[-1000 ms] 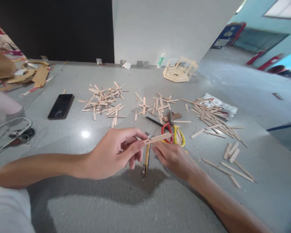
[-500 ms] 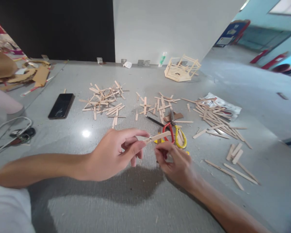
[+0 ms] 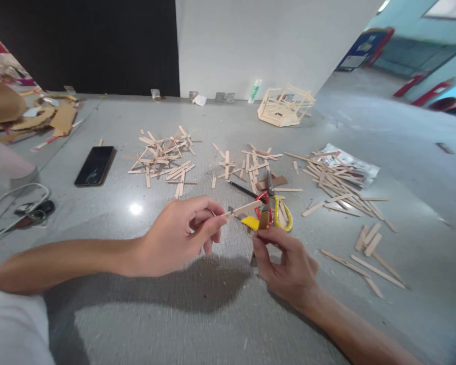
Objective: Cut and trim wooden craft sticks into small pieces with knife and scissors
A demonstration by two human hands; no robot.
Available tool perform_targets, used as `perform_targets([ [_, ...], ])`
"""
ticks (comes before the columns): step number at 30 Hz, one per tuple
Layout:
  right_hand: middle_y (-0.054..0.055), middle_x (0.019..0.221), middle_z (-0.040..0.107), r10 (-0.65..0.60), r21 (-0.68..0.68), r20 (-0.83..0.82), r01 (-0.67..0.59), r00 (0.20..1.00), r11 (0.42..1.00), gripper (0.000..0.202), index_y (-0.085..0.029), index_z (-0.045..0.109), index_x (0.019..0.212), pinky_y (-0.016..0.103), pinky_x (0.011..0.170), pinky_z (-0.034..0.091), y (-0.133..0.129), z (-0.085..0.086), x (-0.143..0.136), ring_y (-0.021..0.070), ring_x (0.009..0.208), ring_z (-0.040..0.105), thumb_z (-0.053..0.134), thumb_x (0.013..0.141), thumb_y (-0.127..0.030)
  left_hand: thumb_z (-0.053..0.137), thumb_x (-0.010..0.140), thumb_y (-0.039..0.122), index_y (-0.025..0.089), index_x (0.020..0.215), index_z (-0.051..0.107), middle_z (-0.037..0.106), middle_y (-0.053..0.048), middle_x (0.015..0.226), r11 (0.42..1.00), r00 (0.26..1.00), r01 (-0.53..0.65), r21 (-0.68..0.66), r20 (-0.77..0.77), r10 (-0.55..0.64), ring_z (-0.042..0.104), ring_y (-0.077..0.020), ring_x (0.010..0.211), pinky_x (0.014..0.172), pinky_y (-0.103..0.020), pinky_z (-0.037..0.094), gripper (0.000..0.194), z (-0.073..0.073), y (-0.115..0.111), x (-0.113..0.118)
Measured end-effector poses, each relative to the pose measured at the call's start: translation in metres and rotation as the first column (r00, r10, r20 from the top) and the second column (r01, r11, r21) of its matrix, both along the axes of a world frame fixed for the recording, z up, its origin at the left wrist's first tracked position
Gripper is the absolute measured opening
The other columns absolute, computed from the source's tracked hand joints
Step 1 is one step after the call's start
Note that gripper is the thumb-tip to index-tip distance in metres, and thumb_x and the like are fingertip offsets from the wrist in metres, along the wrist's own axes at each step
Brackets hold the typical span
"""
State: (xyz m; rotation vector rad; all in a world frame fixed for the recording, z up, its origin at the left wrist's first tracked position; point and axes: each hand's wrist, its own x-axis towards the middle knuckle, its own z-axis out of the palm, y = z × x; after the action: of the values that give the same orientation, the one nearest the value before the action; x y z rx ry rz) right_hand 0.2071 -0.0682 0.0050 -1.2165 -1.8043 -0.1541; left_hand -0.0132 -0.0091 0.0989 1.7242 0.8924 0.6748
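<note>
The grey surface [image 3: 155, 329] bears scissors [image 3: 270, 188] close ahead. The left hand [image 3: 184, 230] pinches a stick [image 3: 248, 207]; the right hand [image 3: 289, 258], a brownish strip [image 3: 263, 219].

open: between phone [image 3: 95, 166] and left hand [image 3: 182, 235] | beyond right hand [image 3: 289, 261]: scissors [image 3: 270, 188] block

Legible text: none. Glue stick [image 3: 255, 92] at the wall bears a green-and-white label, its markings too small to resolve. White plastic packet [image 3: 368, 172] under the wooden sticks [image 3: 332, 182] carries print, unreadable. Blue panel [image 3: 373, 39] in the background shows a pale notice [image 3: 353, 62], blurred. Red object [image 3: 433, 92] farther right: white label, indecipherable.
</note>
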Motion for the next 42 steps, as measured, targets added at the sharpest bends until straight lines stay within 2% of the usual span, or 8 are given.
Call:
perform_targets([
  [6, 0.009, 0.093, 0.074, 0.052, -0.145, -0.256, -0.092, 0.965, 0.985, 0.037, -0.019, 0.047, 0.134, 0.032, 0.065, 0.061, -0.001, -0.012, 0.003, 0.0170, 0.071, 0.072, 0.049, 0.096, -0.020, 0.049, 0.098, 0.026, 0.014, 0.106, 0.063, 0.063, 0.002, 0.062, 0.998, 0.999, 0.015, 0.060, -0.044, -0.013, 0.060, -0.0080, 0.048, 0.048, -0.017, 0.047, 0.021, -0.005, 0.004, 0.001],
  [12, 0.005, 0.094, 0.076, -0.017, -0.241, -0.097, -0.007, 0.995, 0.970, 0.032, -0.023, 0.056, 0.129, 0.026, 0.068, 0.059, -0.003, 0.003, -0.006, 0.0140, 0.069, 0.071, 0.051, 0.098, -0.022, 0.048, 0.099, 0.031, 0.016, 0.090, 0.059, 0.060, 0.003, 0.063, 0.990, 0.979, 0.096, 0.101, -0.189, -0.076, 0.056, -0.0082, 0.049, 0.047, -0.018, 0.041, 0.021, -0.038, 0.020, 0.004],
  [17, -0.006, 0.055, 0.061, 0.031, -0.515, -0.080, -0.068, 0.996, 0.854, 0.028, -0.016, 0.060, 0.123, 0.022, 0.052, 0.049, 0.002, 0.007, -0.013, 0.0105, 0.044, 0.056, 0.050, 0.099, -0.026, 0.043, 0.100, 0.026, 0.017, 0.075, 0.050, 0.056, 0.003, 0.057, 0.975, 0.917, 0.201, 0.091, -0.367, -0.154, 0.047, -0.0092, 0.049, 0.051, -0.022, 0.035, 0.027, -0.071, 0.033, 0.005],
  [22, -0.007, 0.051, 0.059, 0.042, -0.647, -0.218, -0.177, 0.975, 0.742, 0.023, -0.015, 0.065, 0.111, 0.022, 0.048, 0.048, 0.005, -0.002, -0.014, 0.0103, 0.042, 0.054, 0.052, 0.097, -0.027, 0.041, 0.100, 0.028, 0.018, 0.075, 0.050, 0.051, 0.004, 0.055, 0.960, 0.903, 0.234, 0.152, -0.400, -0.156, 0.042, -0.0100, 0.048, 0.051, -0.024, 0.028, 0.029, -0.080, 0.036, 0.006],
  [27, -0.004, 0.054, 0.060, 0.060, -0.583, -0.193, -0.164, 0.979, 0.796, 0.026, -0.013, 0.071, 0.111, 0.022, 0.048, 0.048, 0.004, -0.006, -0.014, 0.0101, 0.043, 0.054, 0.053, 0.096, -0.025, 0.037, 0.102, 0.030, 0.018, 0.073, 0.049, 0.051, 0.003, 0.054, 0.952, 0.907, 0.253, 0.172, -0.385, -0.171, 0.042, -0.0103, 0.048, 0.052, -0.024, 0.028, 0.034, -0.080, 0.036, 0.005],
  [31, 0.002, 0.066, 0.068, 0.103, -0.450, 0.120, -0.038, 0.988, 0.892, 0.030, -0.013, 0.071, 0.118, 0.024, 0.051, 0.050, 0.001, -0.005, -0.011, 0.0123, 0.051, 0.059, 0.050, 0.098, -0.021, 0.039, 0.102, 0.027, 0.018, 0.075, 0.050, 0.049, 0.004, 0.054, 0.948, 0.904, 0.265, 0.178, -0.387, -0.180, 0.040, -0.0097, 0.047, 0.052, -0.024, 0.027, 0.030, -0.083, 0.037, 0.005],
  [35, 0.005, 0.072, 0.065, 0.098, -0.341, 0.459, 0.073, 0.883, 0.937, 0.041, -0.011, 0.062, 0.131, 0.025, 0.046, 0.046, -0.007, -0.002, -0.008, 0.0157, 0.057, 0.061, 0.042, 0.095, -0.008, 0.041, 0.101, 0.026, 0.018, 0.076, 0.049, 0.049, 0.005, 0.054, 0.950, 0.901, 0.263, 0.168, -0.395, -0.179, 0.040, -0.0095, 0.047, 0.052, -0.024, 0.027, 0.027, -0.083, 0.037, 0.006],
  [42, 0.007, 0.085, 0.069, 0.041, -0.243, 0.615, 0.140, 0.787, 0.960, 0.069, -0.007, 0.043, 0.145, 0.029, 0.047, 0.046, -0.017, 0.008, -0.011, 0.0177, 0.059, 0.060, 0.037, 0.078, 0.009, 0.041, 0.102, 0.029, 0.018, 0.078, 0.050, 0.055, 0.003, 0.058, 0.960, 0.901, 0.236, 0.151, -0.404, -0.158, 0.045, -0.0102, 0.050, 0.053, -0.024, 0.031, 0.028, -0.083, 0.036, 0.005],
])
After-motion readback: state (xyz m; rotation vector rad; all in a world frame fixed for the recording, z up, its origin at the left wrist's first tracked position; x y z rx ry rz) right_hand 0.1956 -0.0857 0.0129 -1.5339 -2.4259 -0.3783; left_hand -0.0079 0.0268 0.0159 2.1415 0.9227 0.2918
